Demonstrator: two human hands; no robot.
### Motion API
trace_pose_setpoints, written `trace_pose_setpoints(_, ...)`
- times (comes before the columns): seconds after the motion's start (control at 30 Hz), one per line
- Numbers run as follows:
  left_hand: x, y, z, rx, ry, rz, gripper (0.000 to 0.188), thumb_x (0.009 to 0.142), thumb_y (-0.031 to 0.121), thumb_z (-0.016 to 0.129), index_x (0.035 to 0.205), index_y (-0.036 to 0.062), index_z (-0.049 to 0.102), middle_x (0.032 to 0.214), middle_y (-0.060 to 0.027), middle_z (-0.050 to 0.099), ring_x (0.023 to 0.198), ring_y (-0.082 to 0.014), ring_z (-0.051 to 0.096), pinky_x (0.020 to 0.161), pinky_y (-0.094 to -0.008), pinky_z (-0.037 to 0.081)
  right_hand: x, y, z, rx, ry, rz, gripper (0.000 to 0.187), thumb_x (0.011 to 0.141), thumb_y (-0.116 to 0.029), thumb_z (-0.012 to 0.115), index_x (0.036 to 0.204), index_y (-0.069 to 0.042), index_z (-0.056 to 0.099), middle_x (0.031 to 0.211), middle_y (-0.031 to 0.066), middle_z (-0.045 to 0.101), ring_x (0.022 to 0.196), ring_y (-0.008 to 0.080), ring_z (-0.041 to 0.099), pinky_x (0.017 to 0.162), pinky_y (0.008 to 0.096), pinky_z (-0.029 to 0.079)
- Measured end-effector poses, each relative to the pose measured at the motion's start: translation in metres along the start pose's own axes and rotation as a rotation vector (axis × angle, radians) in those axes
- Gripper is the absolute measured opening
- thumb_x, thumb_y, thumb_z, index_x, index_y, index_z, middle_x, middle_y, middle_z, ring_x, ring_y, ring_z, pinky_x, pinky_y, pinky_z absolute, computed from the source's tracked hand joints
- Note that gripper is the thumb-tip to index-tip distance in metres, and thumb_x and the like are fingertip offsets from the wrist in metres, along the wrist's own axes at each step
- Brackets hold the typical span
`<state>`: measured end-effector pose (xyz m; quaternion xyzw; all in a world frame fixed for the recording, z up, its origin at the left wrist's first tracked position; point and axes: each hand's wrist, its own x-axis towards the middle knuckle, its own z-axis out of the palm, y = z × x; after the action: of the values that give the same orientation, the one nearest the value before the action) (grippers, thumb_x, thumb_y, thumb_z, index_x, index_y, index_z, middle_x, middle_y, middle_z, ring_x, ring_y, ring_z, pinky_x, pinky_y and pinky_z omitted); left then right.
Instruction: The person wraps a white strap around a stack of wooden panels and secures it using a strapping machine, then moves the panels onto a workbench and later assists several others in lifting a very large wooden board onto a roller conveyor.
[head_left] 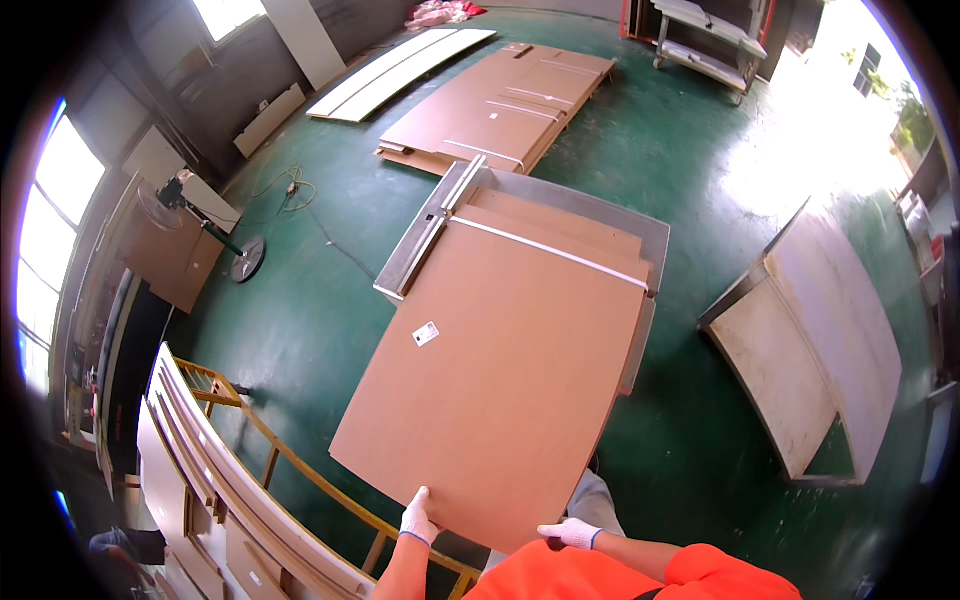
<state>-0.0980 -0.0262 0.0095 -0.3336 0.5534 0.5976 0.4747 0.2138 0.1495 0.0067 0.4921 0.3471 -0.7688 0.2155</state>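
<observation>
Gripping flat brown cardboard sheet, gloved hands.

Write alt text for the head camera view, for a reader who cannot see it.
Two white-gloved hands, left hand and right hand, grip the near edge of a large brown board lying on a metal table above a green floor. More brown boards lie stacked on the floor beyond, and pale panels stand in a yellow rack at left.
</observation>
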Motion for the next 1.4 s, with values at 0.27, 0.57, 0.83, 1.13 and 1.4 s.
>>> trace_pose_setpoints(0.27,-0.041,-0.014,0.063,0.062,-0.015,-0.013,0.042,0.101,0.028,0.063,0.136,0.0071,0.055,0.132,-0.0142,0.061,0.116,-0.037,0.063,0.086,-0.062,0.054,-0.077,-0.044,-0.012,0.262,0.262,-0.177,0.049,0.093,-0.019,0.074,0.128,0.011,0.058,0.118,0.0169,0.069,0.105,0.028,0.068,0.086,0.0396,0.057)
trace_pose_setpoints(0.57,0.022,0.032,0.266,0.256,-0.192,0.2,0.038,0.101,0.024,0.061,0.131,0.0013,0.057,0.125,-0.0157,0.064,0.108,-0.0341,0.068,0.081,-0.0576,0.06,-0.017,-0.177,-0.136,0.235,0.555,-0.562,0.052,0.091,-0.024,0.074,0.124,0.012,0.058,0.117,0.0191,0.069,0.104,0.0261,0.067,0.092,0.0375,0.053)
trace_pose_setpoints(0.83,0.116,0.091,0.464,0.495,0.085,0.591,0.057,0.089,0.029,0.077,0.124,-0.0102,0.057,0.119,-0.0195,0.067,0.113,-0.032,0.066,0.096,-0.0444,0.055,0.0,-0.349,-0.245,-0.158,0.774,-0.634,0.058,0.09,-0.042,0.071,0.112,0.011,0.067,0.112,0.0294,0.071,0.105,0.0383,0.069,0.09,0.0425,0.053)
trace_pose_setpoints(1.13,0.109,0.107,0.558,0.819,0.428,0.566,0.089,0.084,0.039,0.081,0.145,-0.0046,0.033,0.151,-0.0274,0.041,0.131,-0.0406,0.052,0.107,-0.0514,0.046,-0.006,-0.4,-0.341,-0.298,0.542,-0.359,0.064,0.094,-0.058,0.055,0.084,0.004,0.07,0.084,0.0248,0.072,0.082,0.0424,0.07,0.075,0.0485,0.054)
trace_pose_setpoints(1.4,0.141,0.078,0.598,1.725,0.592,1.236,0.069,0.098,0.03,0.055,0.153,-0.0022,0.028,0.162,-0.025,0.025,0.153,-0.0401,0.018,0.124,-0.0536,0.014,0.028,-0.383,-0.398,-0.189,0.649,-0.707,0.048,0.092,-0.029,0.067,0.131,-0.003,0.058,0.114,0.0191,0.071,0.098,0.0354,0.07,0.084,0.0424,0.055)
